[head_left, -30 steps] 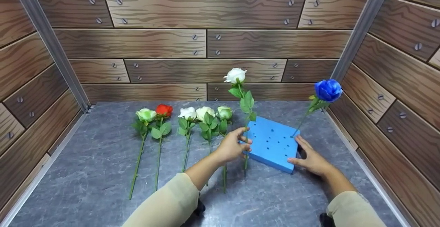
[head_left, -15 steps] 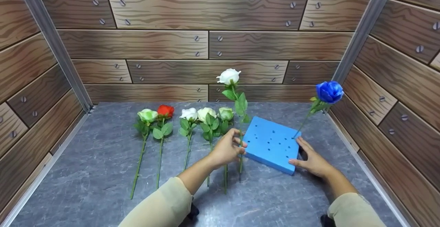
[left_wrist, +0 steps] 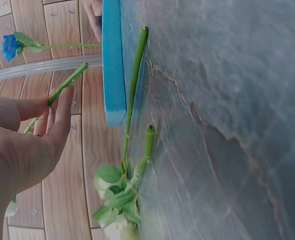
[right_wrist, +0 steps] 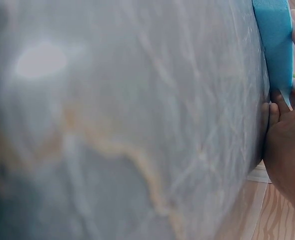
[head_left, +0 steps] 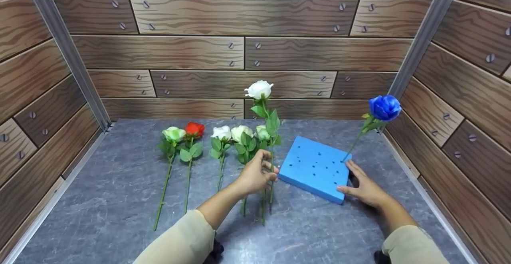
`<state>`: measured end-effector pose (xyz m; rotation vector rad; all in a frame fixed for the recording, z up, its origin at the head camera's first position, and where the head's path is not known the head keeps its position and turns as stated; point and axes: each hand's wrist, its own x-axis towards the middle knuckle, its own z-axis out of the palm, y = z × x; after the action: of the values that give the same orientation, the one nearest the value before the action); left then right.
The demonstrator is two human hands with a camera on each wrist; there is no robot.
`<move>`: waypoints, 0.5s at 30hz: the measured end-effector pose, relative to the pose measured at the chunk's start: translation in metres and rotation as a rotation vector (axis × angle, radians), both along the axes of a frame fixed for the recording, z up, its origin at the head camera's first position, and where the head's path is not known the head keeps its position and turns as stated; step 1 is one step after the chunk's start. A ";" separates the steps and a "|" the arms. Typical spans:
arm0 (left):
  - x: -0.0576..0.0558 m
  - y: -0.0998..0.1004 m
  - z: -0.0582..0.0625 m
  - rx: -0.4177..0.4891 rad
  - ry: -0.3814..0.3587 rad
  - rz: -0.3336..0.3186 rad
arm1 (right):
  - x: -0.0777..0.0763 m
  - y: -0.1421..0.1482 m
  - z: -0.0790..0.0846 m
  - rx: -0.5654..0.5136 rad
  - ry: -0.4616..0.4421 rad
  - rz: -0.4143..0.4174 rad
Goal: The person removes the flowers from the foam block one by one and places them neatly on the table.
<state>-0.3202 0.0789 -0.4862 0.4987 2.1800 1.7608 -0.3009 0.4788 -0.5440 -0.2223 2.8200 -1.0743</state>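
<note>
My left hand [head_left: 255, 175] pinches the green stem of an artificial white rose [head_left: 259, 90], bloom up. In the left wrist view the stem's cut end [left_wrist: 77, 72] sticks out past thumb and fingers, clear of the table. To the right lies a flat blue foam block [head_left: 309, 166] dotted with small holes. A blue rose [head_left: 385, 108] stands in it near the back right corner, leaning right. My right hand [head_left: 367, 190] grips the block's right side, thumb at the front corner and fingers along the edge. The right wrist view catches the hand [right_wrist: 290, 150] against the block's side [right_wrist: 277, 50].
Several roses lie in a row on the grey marbled table [head_left: 100, 208]: a green-white one [head_left: 174, 134], a red one [head_left: 195, 129], a white one [head_left: 222, 133], a cream one [head_left: 240, 132] and a pale green one [head_left: 262, 132]. Wood-patterned walls [head_left: 191, 52] enclose the table.
The left hand has carried the upright white rose leftward, away from the foam block and in front of the pale green rose. The right hand, block and blue rose stay in place.
</note>
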 end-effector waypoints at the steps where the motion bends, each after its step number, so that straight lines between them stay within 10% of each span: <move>1: 0.000 -0.001 0.000 0.005 -0.004 0.002 | 0.000 0.000 0.000 -0.002 -0.002 -0.001; 15: 0.000 -0.026 -0.002 0.033 -0.028 0.031 | 0.001 0.000 0.001 -0.018 -0.010 0.006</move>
<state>-0.3205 0.0526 -0.4878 0.4470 2.1541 1.8118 -0.2999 0.4791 -0.5426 -0.2268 2.8000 -1.0969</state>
